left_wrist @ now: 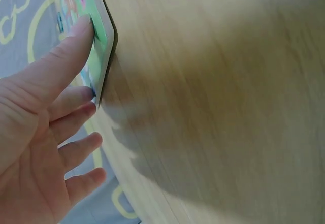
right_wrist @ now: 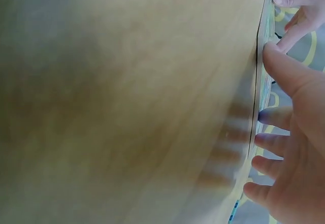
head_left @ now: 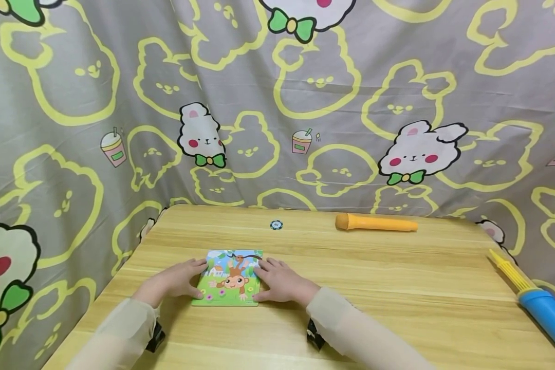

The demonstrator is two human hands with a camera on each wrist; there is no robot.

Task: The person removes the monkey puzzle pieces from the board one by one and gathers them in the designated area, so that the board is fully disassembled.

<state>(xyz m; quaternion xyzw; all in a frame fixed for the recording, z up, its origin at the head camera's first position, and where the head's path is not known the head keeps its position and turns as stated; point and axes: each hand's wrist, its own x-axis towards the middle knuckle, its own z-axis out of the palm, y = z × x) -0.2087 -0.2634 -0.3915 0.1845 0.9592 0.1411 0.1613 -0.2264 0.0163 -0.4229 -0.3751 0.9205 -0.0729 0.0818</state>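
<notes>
A flat, square picture board [head_left: 231, 282] lies on the wooden table, printed with a cartoon monkey hanging by its tail over grass and flowers. My left hand [head_left: 181, 279] is at its left side. In the left wrist view that thumb [left_wrist: 76, 43] rests on the board's face near the edge, while the other fingers stretch out loosely beside it. On the opposite side, my right hand [head_left: 279, 281] touches the board's right edge. Its thumb [right_wrist: 282, 66] and nearly straight fingertips are spread along that edge in the right wrist view.
Behind the board lies a small dark poker chip [head_left: 276, 224]. An orange toy microphone [head_left: 376, 222] is at the back right. A blue and yellow plastic tube toy [head_left: 543, 311] lies along the right edge. A patterned grey curtain [head_left: 259, 103] borders the table [head_left: 398, 277].
</notes>
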